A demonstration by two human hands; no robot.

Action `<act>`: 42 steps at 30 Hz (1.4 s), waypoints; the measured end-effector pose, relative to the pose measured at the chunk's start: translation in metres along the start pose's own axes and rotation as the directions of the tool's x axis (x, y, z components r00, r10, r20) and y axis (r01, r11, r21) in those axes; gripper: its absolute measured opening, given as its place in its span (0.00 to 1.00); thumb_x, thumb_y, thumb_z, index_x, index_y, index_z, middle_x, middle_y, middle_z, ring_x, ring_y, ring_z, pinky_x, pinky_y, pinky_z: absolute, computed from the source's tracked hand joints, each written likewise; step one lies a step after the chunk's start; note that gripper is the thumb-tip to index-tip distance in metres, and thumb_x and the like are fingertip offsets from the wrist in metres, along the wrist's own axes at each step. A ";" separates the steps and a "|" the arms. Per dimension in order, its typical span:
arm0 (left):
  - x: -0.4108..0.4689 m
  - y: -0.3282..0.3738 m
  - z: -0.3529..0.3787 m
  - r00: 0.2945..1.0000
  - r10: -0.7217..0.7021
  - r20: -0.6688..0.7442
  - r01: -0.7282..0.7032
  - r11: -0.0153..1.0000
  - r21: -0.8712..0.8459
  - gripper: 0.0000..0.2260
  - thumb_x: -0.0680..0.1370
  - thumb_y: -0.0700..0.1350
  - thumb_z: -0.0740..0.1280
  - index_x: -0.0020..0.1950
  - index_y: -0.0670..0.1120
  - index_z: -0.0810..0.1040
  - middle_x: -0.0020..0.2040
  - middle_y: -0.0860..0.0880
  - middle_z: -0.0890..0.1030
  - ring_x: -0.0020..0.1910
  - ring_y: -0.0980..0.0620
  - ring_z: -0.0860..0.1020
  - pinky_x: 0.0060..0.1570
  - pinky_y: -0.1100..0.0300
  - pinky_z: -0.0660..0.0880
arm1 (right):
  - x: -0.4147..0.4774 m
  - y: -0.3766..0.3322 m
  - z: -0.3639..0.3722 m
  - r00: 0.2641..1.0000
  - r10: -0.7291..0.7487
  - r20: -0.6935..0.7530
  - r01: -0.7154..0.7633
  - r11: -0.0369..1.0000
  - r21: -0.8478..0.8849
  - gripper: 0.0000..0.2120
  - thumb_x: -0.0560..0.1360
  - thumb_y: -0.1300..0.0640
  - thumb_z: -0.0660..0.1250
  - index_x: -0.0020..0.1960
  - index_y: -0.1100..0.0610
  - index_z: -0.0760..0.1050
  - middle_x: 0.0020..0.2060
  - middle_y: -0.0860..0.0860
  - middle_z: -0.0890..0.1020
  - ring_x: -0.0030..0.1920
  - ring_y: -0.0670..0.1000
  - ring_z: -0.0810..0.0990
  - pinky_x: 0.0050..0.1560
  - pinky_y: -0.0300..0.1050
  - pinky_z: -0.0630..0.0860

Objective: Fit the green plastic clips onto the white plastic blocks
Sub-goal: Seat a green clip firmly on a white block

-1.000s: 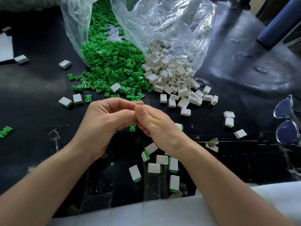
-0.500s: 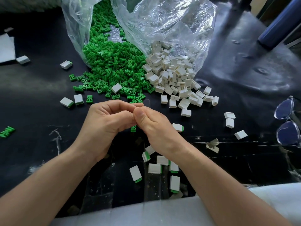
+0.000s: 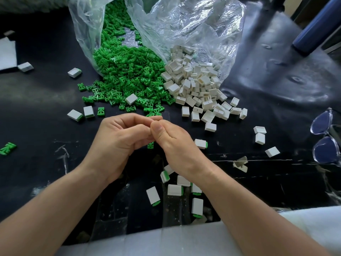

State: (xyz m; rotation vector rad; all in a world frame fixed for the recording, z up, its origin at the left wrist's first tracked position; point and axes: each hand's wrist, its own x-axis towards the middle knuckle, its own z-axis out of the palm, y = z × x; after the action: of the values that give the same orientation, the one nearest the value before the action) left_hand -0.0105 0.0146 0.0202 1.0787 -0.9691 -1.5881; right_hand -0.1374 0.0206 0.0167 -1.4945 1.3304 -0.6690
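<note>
Both hands sit at centre, low over a black table (image 3: pixel 36 163). Left hand (image 3: pixel 118 143): fingers curled in, tips drawn together and pointing right. Right hand (image 3: pixel 173 145): fingers curled under, thumb (image 3: pixel 156 129) laid against the left fingertips. The hands touch at the tips. What lies between them is hidden, so I cannot tell what either one is clamped on. One green piece (image 3: pixel 150 145) shows just under the meeting fingers; I cannot tell if it is held or lying on the table. Heap of green clips (image 3: pixel 125 74) at 12 o'clock, spilling from a clear plastic bag (image 3: pixel 184 24). Heap of white blocks (image 3: pixel 195 84) at 1 o'clock, touching the green heap and partly under the same bag, with loose blocks strewn from 1 to 3 o'clock. Fitted blocks (image 3: pixel 174 190), white with a green end showing, lie grouped at 6 o'clock, partly behind the right wrist. Another fitted block (image 3: pixel 201 144) lies just beside the right hand at 3 o'clock. A stray clip (image 3: pixel 7 148) lies well apart at 9 o'clock. Glasses (image 3: pixel 326 143) at 3 o'clock, at the frame edge.
</note>
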 end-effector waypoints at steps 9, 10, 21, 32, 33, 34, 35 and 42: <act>0.001 -0.001 -0.001 1.000 0.007 0.008 -0.007 1.000 -0.008 0.08 0.62 0.32 0.68 0.34 0.42 0.84 0.45 0.45 0.85 0.42 0.51 0.84 0.39 0.64 0.78 | 0.000 0.000 0.001 1.000 -0.004 -0.021 0.004 1.000 -0.010 0.19 0.81 0.48 0.50 0.59 0.57 0.74 0.53 0.52 0.79 0.57 0.52 0.75 0.60 0.55 0.70; 0.000 -0.002 0.000 1.000 0.011 0.008 -0.010 1.000 -0.006 0.08 0.60 0.30 0.70 0.34 0.42 0.84 0.44 0.45 0.85 0.42 0.51 0.84 0.39 0.64 0.78 | 0.000 0.000 0.001 1.000 -0.006 -0.023 0.005 1.000 -0.011 0.19 0.81 0.48 0.50 0.59 0.57 0.74 0.53 0.52 0.79 0.57 0.51 0.75 0.60 0.55 0.70; 0.000 0.000 0.000 0.999 0.022 0.032 -0.022 1.000 -0.013 0.07 0.62 0.38 0.67 0.36 0.41 0.84 0.44 0.44 0.85 0.42 0.50 0.84 0.39 0.64 0.79 | 0.000 0.001 -0.002 1.000 -0.019 -0.022 0.020 0.998 0.051 0.19 0.81 0.47 0.51 0.58 0.55 0.76 0.45 0.43 0.79 0.48 0.42 0.76 0.53 0.46 0.72; -0.002 0.004 0.001 0.989 0.068 0.130 -0.071 0.997 0.021 0.07 0.64 0.44 0.72 0.40 0.48 0.86 0.36 0.44 0.84 0.34 0.50 0.84 0.38 0.65 0.78 | 0.003 -0.006 -0.017 0.998 0.031 0.054 -0.046 0.948 0.314 0.25 0.80 0.45 0.49 0.28 0.56 0.64 0.25 0.52 0.63 0.26 0.46 0.58 0.26 0.38 0.56; -0.002 0.004 0.001 0.989 0.069 0.131 -0.073 0.997 0.028 0.07 0.63 0.44 0.72 0.40 0.48 0.86 0.35 0.45 0.84 0.34 0.50 0.83 0.37 0.65 0.78 | 0.004 -0.005 -0.017 0.998 0.030 0.055 -0.046 0.947 0.317 0.26 0.80 0.44 0.49 0.28 0.56 0.64 0.25 0.52 0.62 0.26 0.46 0.58 0.26 0.38 0.56; -0.002 0.004 0.001 0.989 0.069 0.131 -0.074 0.997 0.036 0.07 0.63 0.45 0.71 0.39 0.49 0.86 0.35 0.45 0.84 0.34 0.51 0.83 0.37 0.66 0.78 | 0.004 -0.005 -0.017 0.998 0.031 0.056 -0.047 0.948 0.313 0.26 0.80 0.44 0.48 0.27 0.55 0.64 0.25 0.52 0.62 0.25 0.46 0.59 0.25 0.37 0.57; -0.002 0.004 0.001 0.989 0.070 0.131 -0.076 0.996 0.044 0.07 0.63 0.46 0.70 0.39 0.49 0.86 0.35 0.46 0.84 0.33 0.51 0.83 0.37 0.66 0.78 | 0.004 -0.005 -0.017 0.998 0.031 0.057 -0.047 0.951 0.304 0.27 0.80 0.43 0.48 0.27 0.55 0.64 0.25 0.52 0.63 0.25 0.45 0.59 0.25 0.36 0.57; 0.001 0.005 -0.003 0.995 0.096 0.006 -0.096 0.987 0.132 0.07 0.62 0.47 0.70 0.38 0.47 0.83 0.36 0.50 0.84 0.35 0.55 0.81 0.32 0.65 0.77 | 0.007 -0.002 -0.028 0.995 0.010 -0.098 0.001 0.994 0.113 0.25 0.75 0.39 0.52 0.33 0.53 0.77 0.22 0.45 0.70 0.25 0.41 0.67 0.32 0.36 0.65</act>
State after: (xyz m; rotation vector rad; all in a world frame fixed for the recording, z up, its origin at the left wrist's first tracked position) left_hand -0.0064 0.0119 0.0232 1.1053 -1.1219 -1.4619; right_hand -0.1593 0.0050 0.0271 -1.3826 1.3468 -0.8102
